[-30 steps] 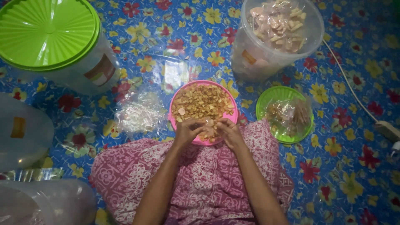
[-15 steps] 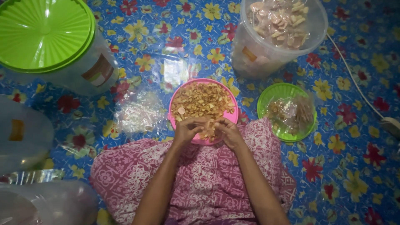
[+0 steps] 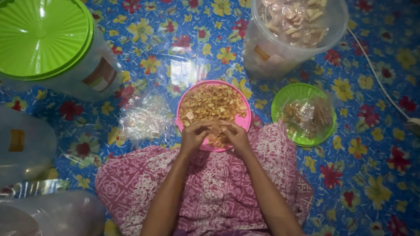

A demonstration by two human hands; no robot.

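Blue floor covering [image 3: 376,144] printed with yellow and red flowers fills the view from above, and a person sits on it with pink patterned cloth [image 3: 210,183] over the lap. Both hands meet at the near edge of a round pink plate [image 3: 243,120] heaped with small golden-brown snack pieces [image 3: 210,102]. The left hand [image 3: 195,135] and right hand [image 3: 235,136] sit close together, fingertips curled inward and almost touching, pinching at pieces on the plate; what exactly they grip is too small to tell. Just right of the right hand lies a green plate [image 3: 297,91] carrying clear plastic bags with some snack inside. Left of the left hand, a crumpled clear plastic bag [image 3: 146,120] rests on the floor. Beyond the hands to the right stands an open clear tub [image 3: 271,52] of pale pieces. Far beyond to the left is a large tub with a green lid [image 3: 41,37]. A white cable [image 3: 376,74] runs along the right.
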